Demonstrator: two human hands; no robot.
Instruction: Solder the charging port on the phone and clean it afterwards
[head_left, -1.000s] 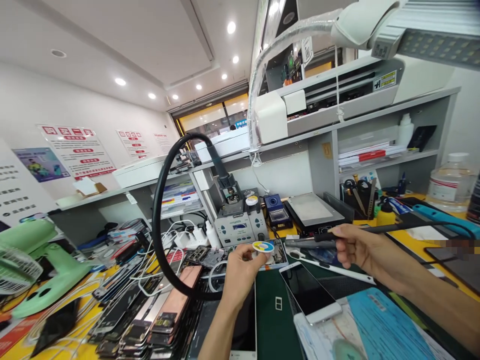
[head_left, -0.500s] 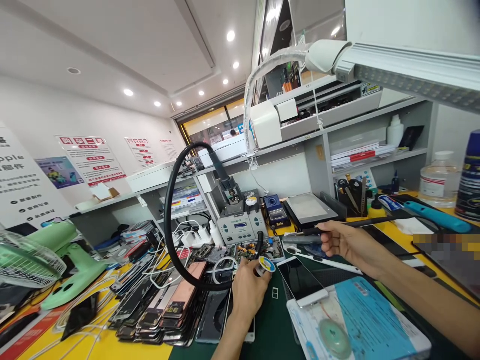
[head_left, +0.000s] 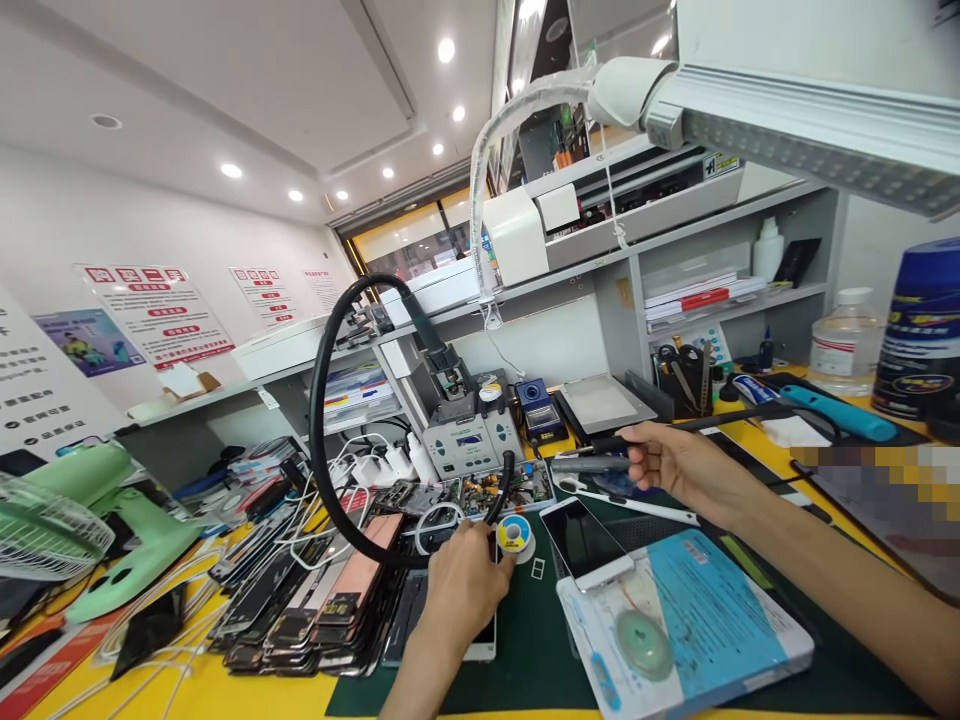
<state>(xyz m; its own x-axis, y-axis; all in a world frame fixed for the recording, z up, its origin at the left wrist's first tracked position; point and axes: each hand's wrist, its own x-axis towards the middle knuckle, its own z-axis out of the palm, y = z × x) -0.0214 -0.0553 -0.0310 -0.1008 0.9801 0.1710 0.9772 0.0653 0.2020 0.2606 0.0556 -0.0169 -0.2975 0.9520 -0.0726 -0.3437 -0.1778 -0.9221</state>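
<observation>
My left hand (head_left: 466, 578) is closed, with its thumb side against a spool of solder wire (head_left: 514, 536) that has a yellow and blue label. The other fingers of this hand are turned away and mostly hidden. A thick black hose (head_left: 322, 430) passes behind it, and a phone (head_left: 484, 640) lies under the wrist. My right hand (head_left: 667, 468) is closed around a soldering iron (head_left: 613, 443) with a thin black cord trailing right. Just below that iron, a grey rod-shaped handle (head_left: 592, 464) reaches to the fingertips; whether it is held too, I cannot tell.
Stacked phone parts (head_left: 352, 590) and white cables lie left, beside a green fan (head_left: 127, 520). A grey rework station (head_left: 469, 440) and blue soldering station (head_left: 541, 408) stand behind. A white-and-blue box (head_left: 712, 610) carries a phone (head_left: 581, 540). A lamp (head_left: 810, 150) hangs overhead.
The whole view has shifted slightly. The solder spool has come lower and nearer, and its label faces me more. My left hand has shifted with it; my right hand keeps its grip.
</observation>
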